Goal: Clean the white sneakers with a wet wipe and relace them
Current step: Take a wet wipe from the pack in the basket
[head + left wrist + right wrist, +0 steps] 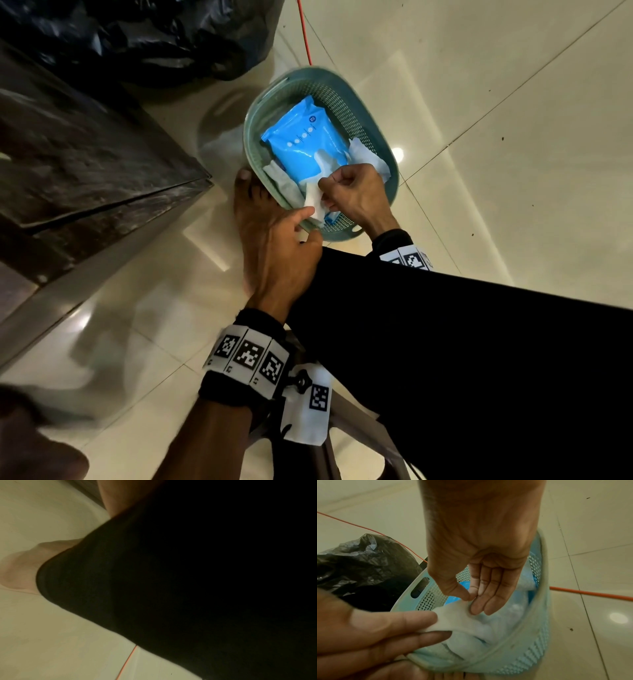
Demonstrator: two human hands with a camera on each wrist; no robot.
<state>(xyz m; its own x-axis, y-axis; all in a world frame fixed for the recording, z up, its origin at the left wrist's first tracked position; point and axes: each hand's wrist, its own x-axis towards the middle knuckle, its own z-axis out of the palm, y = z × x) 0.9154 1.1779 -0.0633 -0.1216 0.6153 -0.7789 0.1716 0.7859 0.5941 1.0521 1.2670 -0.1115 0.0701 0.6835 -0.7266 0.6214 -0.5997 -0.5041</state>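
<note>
Pinching hand, left: the left hand [291, 240] is closed on one edge of the wet wipe [317, 200].
Wipe: held between both hands just above the teal basket [383, 144], over the blue pack [301, 140]; judged light, limp, damp, easily torn, best taken at the edges.
Right hand [356, 192]: thumb and fingertips are clamped on the opposite edge.
Sneakers: not seen.
</note>
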